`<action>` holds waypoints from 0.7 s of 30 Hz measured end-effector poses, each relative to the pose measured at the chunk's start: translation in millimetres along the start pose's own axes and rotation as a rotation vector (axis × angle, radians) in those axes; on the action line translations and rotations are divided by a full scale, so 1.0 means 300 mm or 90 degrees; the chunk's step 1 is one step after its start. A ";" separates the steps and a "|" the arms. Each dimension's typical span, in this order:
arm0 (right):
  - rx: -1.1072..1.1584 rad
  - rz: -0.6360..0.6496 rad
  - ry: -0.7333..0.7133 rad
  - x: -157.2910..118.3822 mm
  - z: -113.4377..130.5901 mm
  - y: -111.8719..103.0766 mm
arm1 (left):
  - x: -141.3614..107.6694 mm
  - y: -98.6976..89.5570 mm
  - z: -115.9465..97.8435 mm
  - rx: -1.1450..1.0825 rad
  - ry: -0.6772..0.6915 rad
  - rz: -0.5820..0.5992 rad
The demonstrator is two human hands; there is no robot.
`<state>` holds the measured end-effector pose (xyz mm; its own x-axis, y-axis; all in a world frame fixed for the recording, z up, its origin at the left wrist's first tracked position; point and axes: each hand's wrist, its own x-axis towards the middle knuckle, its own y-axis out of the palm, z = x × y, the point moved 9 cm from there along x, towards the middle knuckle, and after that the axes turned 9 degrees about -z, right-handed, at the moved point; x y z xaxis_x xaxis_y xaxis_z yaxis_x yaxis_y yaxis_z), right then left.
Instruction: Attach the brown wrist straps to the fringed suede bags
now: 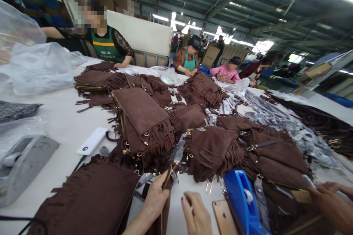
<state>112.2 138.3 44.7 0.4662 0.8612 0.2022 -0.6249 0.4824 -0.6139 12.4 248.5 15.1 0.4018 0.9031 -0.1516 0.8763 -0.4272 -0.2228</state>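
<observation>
– Hands?

– Left hand [156, 196] pinched around the upper zip edge of a brown zipped bag [166, 213]. Right hand [195, 214] empty, fingers loosely curled, just beside, not touching.

– Bag location?

– Front centre, nearly edge-on, over the white table [66, 125], between a large fringed bag [91, 194] and a gold phone [224, 218]. Lower end out of frame, can't tell more.

– Good handling?

– Judgement only: grip firmly beside the zip, not on loose trim. Limp-looking material, so better to add the right hand lower down, steadying from both sides. Mind the clear plastic wrapping [180, 150] near the fingertips; could snag.

– In the way?

– Plenty. Straight ahead, a bag heap [143, 110]. Right side, a loose metal clasp [209, 187], then the phone and a blue tape dispenser [245, 198], crowding the right hand. Far right, another person's hand [329, 203] over more brown bags [281, 154].

– Left side?

– White power bank [92, 142], grey tape dispenser [26, 165], both well apart from the hands. Across the table, a co-worker in a green apron [104, 46].
</observation>
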 end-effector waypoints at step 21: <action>-0.091 0.299 -0.265 0.387 0.034 0.154 | 0.009 -0.056 0.070 -0.295 -0.306 0.121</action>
<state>131.1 262.2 47.5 -0.1368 0.9795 0.1481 -0.6005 0.0369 -0.7988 -6.8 257.3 -1.7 0.4910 0.6499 -0.5802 0.8685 -0.4167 0.2683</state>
